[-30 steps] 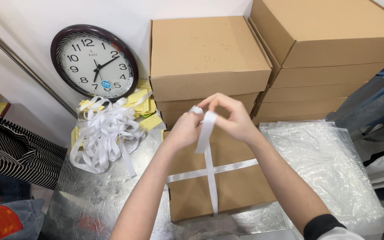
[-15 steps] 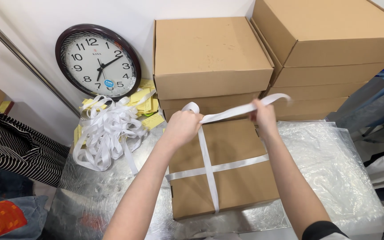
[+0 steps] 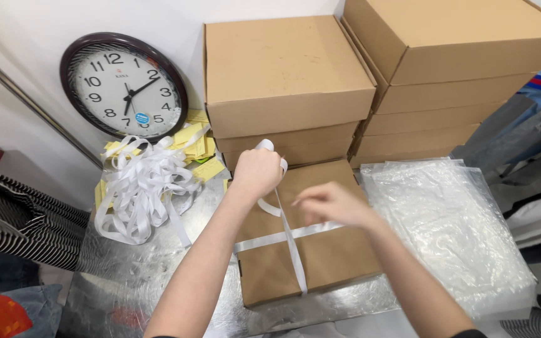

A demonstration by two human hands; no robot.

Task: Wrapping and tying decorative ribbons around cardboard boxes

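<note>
Steel table (image 3: 126, 275): one strapped box (image 3: 320, 250), two hands (image 3: 292, 188)

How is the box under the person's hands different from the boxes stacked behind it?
The front box is crossed by white ribbon, which the left hand grips; the stacked boxes are bare. The front box lies alone on the table; the stacked boxes sit in piles. Both are plain brown cardboard.

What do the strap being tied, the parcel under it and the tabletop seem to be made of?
Strap: flat white band, likely plastic, slightly glossy. Parcel: matte brown paper or card, creased at the edges. Tabletop: looks like brushed metal, grey with dull reflections. Left hand holds the strap's loop; right hand hovers over the crossing.
</note>
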